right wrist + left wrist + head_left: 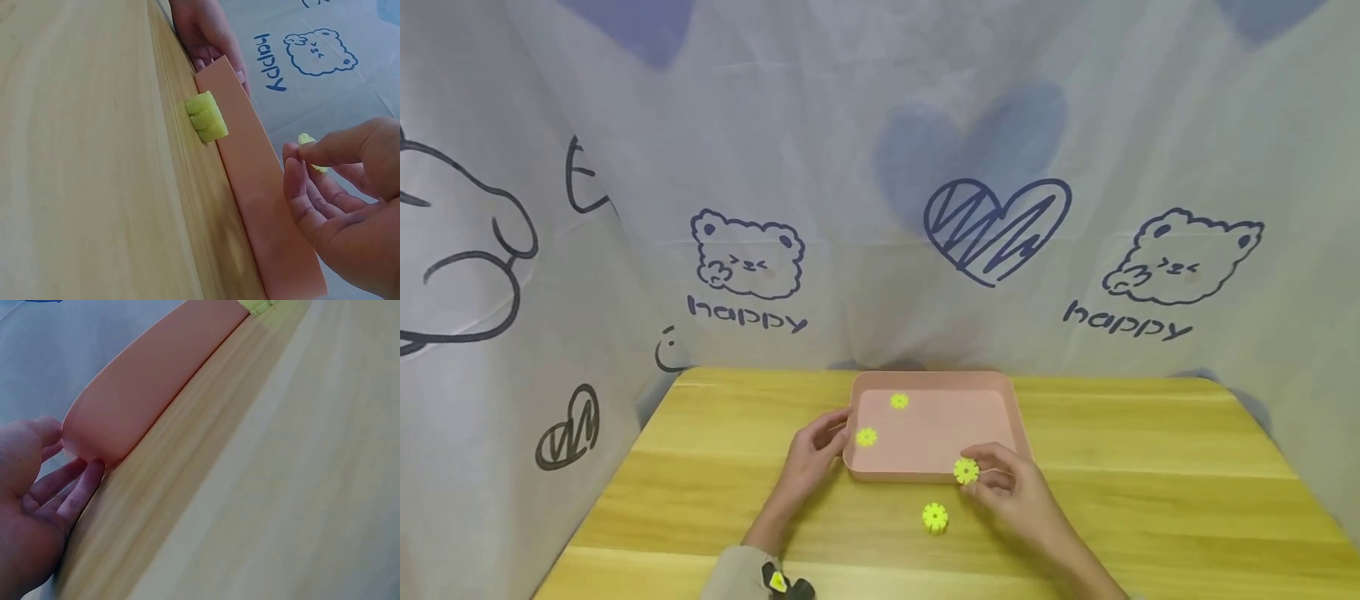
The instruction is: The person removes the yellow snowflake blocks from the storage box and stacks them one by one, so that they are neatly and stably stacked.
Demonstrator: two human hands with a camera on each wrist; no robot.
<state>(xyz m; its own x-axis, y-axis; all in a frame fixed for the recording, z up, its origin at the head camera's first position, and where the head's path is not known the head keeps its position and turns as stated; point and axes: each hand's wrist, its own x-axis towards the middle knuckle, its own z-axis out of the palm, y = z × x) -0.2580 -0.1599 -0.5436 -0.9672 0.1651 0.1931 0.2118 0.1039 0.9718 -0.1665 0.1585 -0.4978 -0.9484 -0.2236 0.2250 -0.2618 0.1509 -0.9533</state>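
My right hand point(1011, 492) pinches a yellow-green, flower-shaped notched disc point(966, 471) between thumb and fingertips, over the front rim of a pink tray point(955, 425). In the right wrist view the held disc point(305, 140) appears edge-on, partly covered by the fingers. The fingertips of my left hand point(808, 454) touch the tray's left side; in the left wrist view they rest against its corner, low by the table. Two similar discs lie flat inside the tray, one disc point(899, 402) near the back and another disc point(867, 437) at the left.
A short stack of yellow-green notched discs point(935, 517) stands on the wooden table point(700, 500), just in front of the tray. Behind the table hangs a pale cloth point(865, 208) printed with hearts and bears, and more cloth runs along the left side.
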